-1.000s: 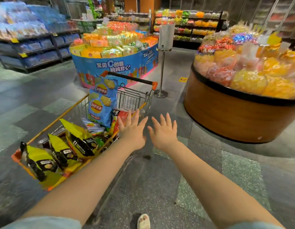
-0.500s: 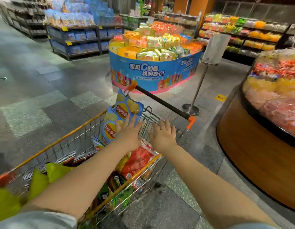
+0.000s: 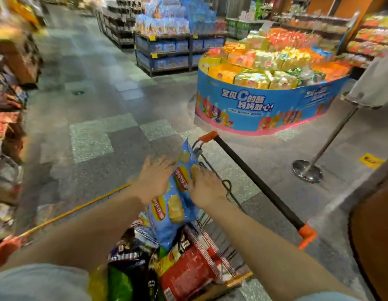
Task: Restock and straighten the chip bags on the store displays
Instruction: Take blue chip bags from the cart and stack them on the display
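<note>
Reaching into the trolley (image 3: pixel 212 253) at lower centre, left hand (image 3: pixel 155 181) and right hand (image 3: pixel 205 187) flank the blue chip bag (image 3: pixel 175 205), which stands upright above the red bag (image 3: pixel 188 272) and dark bags (image 3: pixel 132 257). Both grips look spread and flat against its sides; whether either has closed is blurred, cannot tell. Best taken by the edges, lightly, to spare the chips. Tiled floor (image 3: pixel 106 101); round blue display (image 3: pixel 264 109) upper right, shelves (image 3: pixel 167 48) behind.
</note>
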{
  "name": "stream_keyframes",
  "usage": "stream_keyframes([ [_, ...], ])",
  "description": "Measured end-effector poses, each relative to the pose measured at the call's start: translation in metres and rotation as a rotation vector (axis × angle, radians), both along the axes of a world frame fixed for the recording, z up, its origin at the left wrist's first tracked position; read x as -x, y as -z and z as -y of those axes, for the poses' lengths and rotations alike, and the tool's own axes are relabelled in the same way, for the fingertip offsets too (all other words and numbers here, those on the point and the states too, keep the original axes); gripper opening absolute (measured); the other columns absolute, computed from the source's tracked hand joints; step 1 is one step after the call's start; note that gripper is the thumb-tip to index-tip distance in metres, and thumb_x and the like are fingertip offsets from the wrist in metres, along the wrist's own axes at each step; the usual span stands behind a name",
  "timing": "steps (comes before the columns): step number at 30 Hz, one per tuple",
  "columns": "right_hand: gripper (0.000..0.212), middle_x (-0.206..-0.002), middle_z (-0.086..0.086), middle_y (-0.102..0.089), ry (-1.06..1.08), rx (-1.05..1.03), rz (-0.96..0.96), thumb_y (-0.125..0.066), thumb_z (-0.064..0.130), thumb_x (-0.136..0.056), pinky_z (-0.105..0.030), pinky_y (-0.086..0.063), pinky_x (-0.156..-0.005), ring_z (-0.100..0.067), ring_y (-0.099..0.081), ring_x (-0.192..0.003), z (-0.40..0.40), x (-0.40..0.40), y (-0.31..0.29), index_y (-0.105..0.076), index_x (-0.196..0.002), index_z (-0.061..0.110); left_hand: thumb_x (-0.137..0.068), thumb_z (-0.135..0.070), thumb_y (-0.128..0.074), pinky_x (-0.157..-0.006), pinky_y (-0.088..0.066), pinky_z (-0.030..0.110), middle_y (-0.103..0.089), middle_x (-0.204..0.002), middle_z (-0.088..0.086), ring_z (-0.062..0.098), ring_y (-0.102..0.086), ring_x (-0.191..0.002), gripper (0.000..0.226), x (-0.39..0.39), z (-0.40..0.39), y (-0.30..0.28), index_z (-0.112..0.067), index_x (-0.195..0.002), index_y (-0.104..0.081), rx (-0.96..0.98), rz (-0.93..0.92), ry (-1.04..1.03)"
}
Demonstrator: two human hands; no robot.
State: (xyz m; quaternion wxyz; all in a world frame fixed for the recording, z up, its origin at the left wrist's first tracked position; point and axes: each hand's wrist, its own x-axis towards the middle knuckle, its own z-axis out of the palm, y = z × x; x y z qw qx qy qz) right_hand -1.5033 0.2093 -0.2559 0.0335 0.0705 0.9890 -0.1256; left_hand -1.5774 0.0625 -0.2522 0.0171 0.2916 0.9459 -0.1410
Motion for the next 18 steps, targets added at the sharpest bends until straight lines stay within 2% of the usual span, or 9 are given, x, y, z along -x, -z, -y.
stream_keyframes([
  [4, 0.051, -0.139, -0.014, -0.047, 0.022, 0.092, 0.051, -0.030, 0.038, -0.102, -0.038, -0.039, -0.095, -0.033, -0.047, -0.123, -0.004, 0.011, 0.006, -0.029, -0.146, 0.012, -0.096, -0.019, -0.041, -0.116, -0.007, 0.052, -0.011, -0.160, -0.003, 0.018, -0.009, -0.147, 0.063, 0.028, 0.004, 0.009, -0.025, -0.152, -0.013, 0.147, -0.011, -0.010],
  [7, 0.052, -0.137, -0.013, -0.050, 0.045, 0.137, 0.094, -0.035, 0.037, -0.101, -0.038, -0.044, -0.091, -0.032, -0.052, -0.119, -0.004, 0.015, 0.017, -0.028, -0.146, 0.012, -0.095, -0.021, -0.046, -0.112, -0.022, 0.043, -0.032, -0.151, -0.001, 0.019, -0.025, -0.142, 0.051, 0.045, 0.003, 0.020, -0.023, -0.145, -0.034, 0.131, 0.061, 0.000],
  [8, 0.051, -0.134, -0.014, -0.051, 0.041, 0.132, 0.106, -0.036, 0.037, -0.101, -0.038, -0.045, -0.089, -0.033, -0.054, -0.116, -0.002, 0.017, 0.023, -0.032, -0.143, 0.010, -0.091, -0.022, -0.056, -0.104, -0.034, 0.038, -0.046, -0.141, 0.000, 0.019, -0.040, -0.133, 0.045, 0.049, 0.000, 0.026, -0.023, -0.136, -0.048, 0.097, 0.007, 0.053],
  [9, 0.048, -0.131, -0.015, -0.053, 0.034, 0.119, 0.122, -0.037, 0.036, -0.100, -0.039, -0.046, -0.088, -0.033, -0.055, -0.114, -0.001, 0.018, 0.028, -0.037, -0.138, 0.007, -0.079, -0.023, -0.071, -0.090, -0.045, 0.032, -0.061, -0.122, 0.000, 0.018, -0.057, -0.114, 0.039, 0.051, -0.004, 0.030, -0.023, -0.118, -0.064, 0.066, -0.024, 0.082],
  [10, 0.044, -0.129, -0.016, -0.053, 0.021, 0.099, 0.139, -0.037, 0.035, -0.100, -0.040, -0.047, -0.088, -0.033, -0.055, -0.113, 0.001, 0.019, 0.033, -0.042, -0.132, 0.006, -0.065, -0.025, -0.083, -0.076, -0.049, 0.027, -0.068, -0.102, -0.002, 0.016, -0.065, -0.094, 0.036, 0.052, -0.008, 0.032, -0.024, -0.099, -0.072, 0.087, -0.049, 0.090],
  [11, 0.041, -0.128, -0.016, -0.053, 0.001, 0.069, 0.150, -0.037, 0.033, -0.100, -0.040, -0.047, -0.087, -0.033, -0.053, -0.114, 0.002, 0.019, 0.036, -0.046, -0.128, 0.005, -0.064, -0.026, -0.083, -0.073, -0.048, 0.025, -0.067, -0.099, -0.004, 0.015, -0.066, -0.090, 0.033, 0.053, -0.010, 0.038, -0.024, -0.095, -0.072, 0.107, -0.052, 0.098],
  [14, 0.035, -0.123, -0.014, -0.054, -0.059, -0.036, 0.156, -0.037, 0.031, -0.101, -0.039, -0.047, -0.081, -0.031, -0.053, -0.112, 0.009, 0.022, 0.043, -0.054, -0.117, 0.005, -0.096, -0.020, -0.049, -0.103, -0.035, 0.037, -0.041, -0.142, -0.002, 0.021, -0.042, -0.129, 0.035, 0.060, -0.015, 0.068, -0.022, -0.131, -0.049, 0.212, 0.017, 0.067],
  [16, 0.033, -0.120, -0.014, -0.057, -0.081, -0.052, 0.191, -0.037, 0.030, -0.101, -0.037, -0.046, -0.078, -0.033, -0.057, -0.108, 0.017, 0.023, 0.048, -0.055, -0.115, 0.005, -0.098, -0.019, -0.045, -0.108, -0.029, 0.041, -0.034, -0.147, 0.000, 0.025, -0.032, -0.135, 0.035, 0.063, -0.017, 0.075, -0.021, -0.132, -0.047, 0.210, -0.006, 0.081],
  [18, 0.028, -0.121, -0.013, -0.057, -0.106, -0.080, 0.273, -0.041, 0.021, -0.100, -0.038, -0.046, -0.083, -0.033, -0.057, -0.110, 0.025, 0.020, 0.055, -0.056, -0.116, 0.005, -0.098, -0.017, -0.043, -0.107, -0.027, 0.041, -0.039, -0.142, 0.004, 0.028, -0.034, -0.132, 0.031, 0.062, -0.017, 0.078, -0.016, -0.128, -0.050, 0.155, 0.005, 0.071],
])
